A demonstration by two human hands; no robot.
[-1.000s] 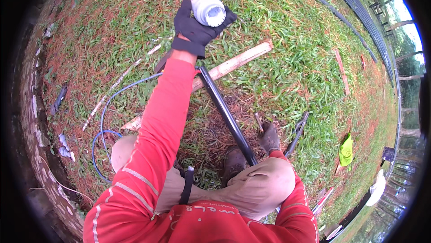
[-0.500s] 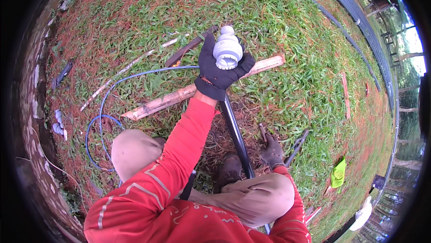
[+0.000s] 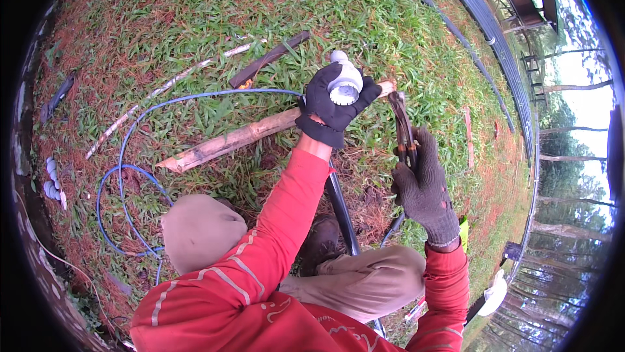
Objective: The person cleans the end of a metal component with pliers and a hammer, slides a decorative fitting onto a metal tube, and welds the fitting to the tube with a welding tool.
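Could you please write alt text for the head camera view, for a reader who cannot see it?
A person in red sleeves crouches on grass, the gloved left hand gripping a white pipe fitting and the gloved right hand holding pliers beside it. A wooden stake, a blue hose and a black pipe lie below the hands.

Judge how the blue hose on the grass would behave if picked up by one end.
The blue hose lies in loose loops, so it is probably floppy and would trail. It looks thin, so likely light. Its curves may snag the grass.
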